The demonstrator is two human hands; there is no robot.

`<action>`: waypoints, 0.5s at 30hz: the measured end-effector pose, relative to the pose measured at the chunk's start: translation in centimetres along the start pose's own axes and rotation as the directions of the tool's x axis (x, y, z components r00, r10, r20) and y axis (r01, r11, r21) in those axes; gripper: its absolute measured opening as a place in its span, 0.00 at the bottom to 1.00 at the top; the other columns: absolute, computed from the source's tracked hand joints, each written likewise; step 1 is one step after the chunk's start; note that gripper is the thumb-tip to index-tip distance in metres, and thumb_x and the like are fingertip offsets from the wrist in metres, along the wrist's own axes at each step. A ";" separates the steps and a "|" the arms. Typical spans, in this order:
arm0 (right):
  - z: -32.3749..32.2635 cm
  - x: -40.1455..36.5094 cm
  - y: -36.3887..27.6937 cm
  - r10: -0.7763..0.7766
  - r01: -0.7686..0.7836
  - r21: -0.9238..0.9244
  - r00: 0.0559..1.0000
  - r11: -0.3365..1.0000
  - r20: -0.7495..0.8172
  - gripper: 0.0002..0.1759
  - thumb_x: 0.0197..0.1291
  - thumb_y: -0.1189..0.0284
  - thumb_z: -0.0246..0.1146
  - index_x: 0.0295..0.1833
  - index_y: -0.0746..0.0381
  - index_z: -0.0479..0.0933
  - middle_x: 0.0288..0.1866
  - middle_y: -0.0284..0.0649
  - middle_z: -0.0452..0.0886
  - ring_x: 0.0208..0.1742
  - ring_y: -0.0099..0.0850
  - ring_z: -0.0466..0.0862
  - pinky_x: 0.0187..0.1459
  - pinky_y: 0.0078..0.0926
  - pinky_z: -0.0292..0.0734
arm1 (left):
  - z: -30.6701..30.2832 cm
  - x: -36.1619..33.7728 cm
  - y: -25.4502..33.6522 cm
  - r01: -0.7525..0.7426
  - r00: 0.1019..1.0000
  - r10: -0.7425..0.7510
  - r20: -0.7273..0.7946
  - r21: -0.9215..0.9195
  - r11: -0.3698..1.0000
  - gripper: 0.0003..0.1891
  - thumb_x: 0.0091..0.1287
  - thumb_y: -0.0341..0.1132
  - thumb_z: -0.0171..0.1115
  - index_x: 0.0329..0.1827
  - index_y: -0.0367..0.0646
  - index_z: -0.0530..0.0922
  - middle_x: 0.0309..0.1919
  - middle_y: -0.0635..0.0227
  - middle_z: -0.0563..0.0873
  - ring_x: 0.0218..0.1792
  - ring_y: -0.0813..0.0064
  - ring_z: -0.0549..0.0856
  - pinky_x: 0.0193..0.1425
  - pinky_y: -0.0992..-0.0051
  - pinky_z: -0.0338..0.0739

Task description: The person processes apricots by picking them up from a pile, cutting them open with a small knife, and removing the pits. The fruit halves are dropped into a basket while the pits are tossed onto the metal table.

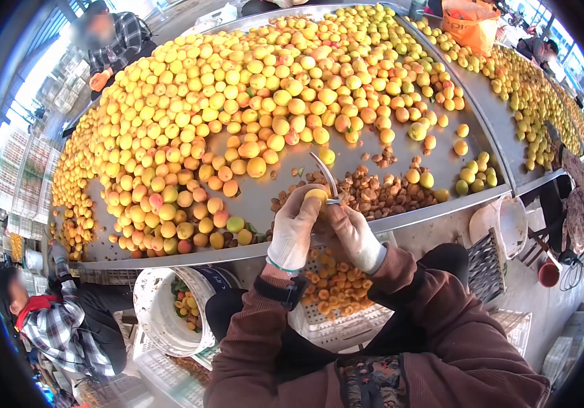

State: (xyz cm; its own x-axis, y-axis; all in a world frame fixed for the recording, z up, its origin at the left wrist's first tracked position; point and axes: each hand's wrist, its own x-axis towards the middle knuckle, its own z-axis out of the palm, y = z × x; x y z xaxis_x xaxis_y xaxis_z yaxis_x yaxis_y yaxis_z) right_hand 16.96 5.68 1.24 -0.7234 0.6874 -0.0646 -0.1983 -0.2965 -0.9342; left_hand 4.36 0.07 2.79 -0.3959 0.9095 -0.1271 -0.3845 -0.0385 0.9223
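In a white glove, my left hand (pixel 293 231) closes its fingers around a yellow apricot (pixel 316 195). My right hand (pixel 358 234), also gloved, grips a knife with a thin curved blade (pixel 325 170) that points up and away from me. The two hands meet at the table's near edge, with the blade's base right beside the fruit. Just beyond them lies a heap of brown apricot pits (pixel 390 196). Below my hands, split orange apricots (pixel 339 285) fill a white plastic crate (pixel 339 333) between my knees.
Whole apricots (pixel 237 88) cover much of the metal table (pixel 292 170), which has a raised rim. A white bucket (pixel 147 306) with fruit stands at left, another bucket (pixel 509 224) at right. An orange bag (pixel 470 26) sits at the back. Co-workers (pixel 67 326) are at left and behind.
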 end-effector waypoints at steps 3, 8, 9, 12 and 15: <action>-0.1 -0.2 -0.2 0.016 -0.020 -0.077 0.998 0.997 -0.059 0.22 0.75 0.56 0.52 0.55 0.66 0.72 0.43 0.33 0.79 0.46 0.21 0.75 0.48 0.23 0.73 | 0.6 0.0 0.7 -0.049 0.998 0.054 -0.022 0.181 0.982 0.14 0.73 0.38 0.59 0.56 0.39 0.77 0.43 0.71 0.83 0.42 0.82 0.80 0.46 0.79 0.75; -1.4 0.7 -1.5 -0.248 0.062 -0.828 0.964 0.558 -0.095 0.14 0.73 0.62 0.55 0.42 0.64 0.70 0.28 0.51 0.81 0.33 0.48 0.85 0.34 0.35 0.78 | 0.6 0.3 0.5 -0.261 0.937 0.348 0.020 0.702 0.662 0.12 0.72 0.33 0.60 0.54 0.36 0.77 0.46 0.68 0.83 0.46 0.79 0.81 0.53 0.75 0.76; -1.5 0.7 -1.4 -0.253 0.062 -0.826 0.962 0.560 -0.099 0.14 0.73 0.62 0.55 0.42 0.64 0.70 0.28 0.51 0.81 0.33 0.48 0.85 0.34 0.35 0.78 | 0.8 0.4 0.4 -0.215 0.951 0.301 -0.064 0.561 0.800 0.12 0.73 0.34 0.59 0.54 0.36 0.77 0.47 0.67 0.83 0.46 0.77 0.82 0.53 0.74 0.77; -1.6 0.6 -1.2 -0.132 0.051 -0.492 0.983 0.869 -0.131 0.14 0.73 0.63 0.56 0.44 0.65 0.73 0.29 0.43 0.79 0.33 0.29 0.80 0.38 0.28 0.76 | 0.1 1.1 0.6 -0.097 0.988 0.100 -0.114 0.027 0.995 0.14 0.74 0.35 0.57 0.57 0.37 0.75 0.47 0.65 0.83 0.47 0.72 0.84 0.53 0.71 0.78; -0.3 -0.3 -1.2 -0.054 0.036 -0.343 0.998 0.939 -0.042 0.16 0.73 0.62 0.56 0.47 0.66 0.74 0.33 0.37 0.78 0.38 0.22 0.75 0.41 0.25 0.75 | 0.2 0.7 0.6 -0.026 0.999 0.032 0.013 -0.351 0.936 0.20 0.76 0.42 0.54 0.63 0.36 0.73 0.47 0.66 0.82 0.48 0.72 0.81 0.57 0.68 0.76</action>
State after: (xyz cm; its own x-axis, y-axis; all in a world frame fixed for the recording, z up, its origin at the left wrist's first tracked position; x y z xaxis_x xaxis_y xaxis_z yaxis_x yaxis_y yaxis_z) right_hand 17.62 6.09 2.30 -0.6831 0.7298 -0.0287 0.0140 -0.0262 -0.9996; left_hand 3.97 0.77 3.34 -0.3975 0.9129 -0.0924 -0.6420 -0.2048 0.7389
